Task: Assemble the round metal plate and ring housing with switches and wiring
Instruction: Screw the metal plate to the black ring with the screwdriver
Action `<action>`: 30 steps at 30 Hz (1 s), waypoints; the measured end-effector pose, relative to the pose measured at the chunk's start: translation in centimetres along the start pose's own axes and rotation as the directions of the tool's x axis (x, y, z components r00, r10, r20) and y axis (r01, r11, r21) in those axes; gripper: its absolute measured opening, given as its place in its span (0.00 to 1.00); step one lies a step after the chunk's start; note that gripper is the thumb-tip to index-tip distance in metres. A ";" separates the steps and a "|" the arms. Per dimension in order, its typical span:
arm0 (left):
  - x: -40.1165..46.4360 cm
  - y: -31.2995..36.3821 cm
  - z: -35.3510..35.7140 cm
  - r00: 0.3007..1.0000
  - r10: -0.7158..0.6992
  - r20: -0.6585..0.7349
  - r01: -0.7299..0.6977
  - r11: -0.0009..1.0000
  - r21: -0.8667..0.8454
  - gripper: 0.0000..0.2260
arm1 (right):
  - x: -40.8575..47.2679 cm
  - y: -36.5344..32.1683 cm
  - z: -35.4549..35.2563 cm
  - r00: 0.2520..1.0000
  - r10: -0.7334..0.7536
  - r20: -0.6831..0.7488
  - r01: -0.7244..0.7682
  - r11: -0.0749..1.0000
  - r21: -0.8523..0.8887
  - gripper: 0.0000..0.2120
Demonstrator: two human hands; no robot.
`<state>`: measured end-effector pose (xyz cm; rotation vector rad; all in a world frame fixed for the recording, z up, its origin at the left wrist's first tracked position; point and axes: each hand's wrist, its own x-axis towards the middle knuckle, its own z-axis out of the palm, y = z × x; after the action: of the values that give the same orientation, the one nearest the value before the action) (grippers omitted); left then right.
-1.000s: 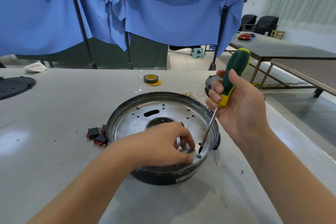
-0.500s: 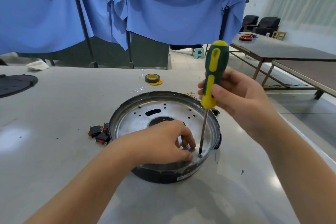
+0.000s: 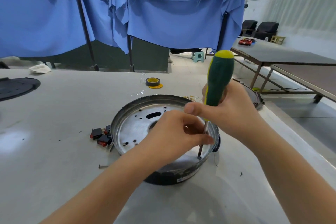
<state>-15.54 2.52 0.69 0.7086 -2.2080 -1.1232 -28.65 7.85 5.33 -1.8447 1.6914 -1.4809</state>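
Right fingers (image 3: 214, 109) grip screwdriver (image 3: 219, 82); left fingers (image 3: 205, 139) pinch shaft; housing label (image 3: 183, 178) unreadable.

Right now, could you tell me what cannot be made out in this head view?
- Whether the screwdriver tip is seated in the screw: too small.
- Centre hole of the round metal plate: mostly hidden by the left hand.
- Wiring: hidden, if present.
- Label on the ring housing: too small to read.
- Black disc: cut off by the left edge.
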 end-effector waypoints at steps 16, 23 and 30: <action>-0.1 0.2 0.2 0.993 0.055 0.105 -0.055 0.998 -0.005 0.06 | -0.7 0.0 -2.8 0.986 0.076 0.146 -0.121 0.935 0.332 0.21; 0.2 0.0 0.7 0.998 0.034 -0.053 -0.034 0.999 -0.010 0.07 | -0.7 0.2 -1.3 0.994 0.070 0.079 -0.079 0.990 0.118 0.24; 0.1 0.0 0.5 0.995 0.033 0.094 -0.022 0.993 -0.116 0.08 | -0.6 0.9 -3.2 0.957 0.076 0.279 -0.200 0.870 0.450 0.18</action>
<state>-15.91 2.74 0.45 0.5846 -2.2042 -1.2830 -31.59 9.47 5.87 -1.5309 1.1796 -1.3757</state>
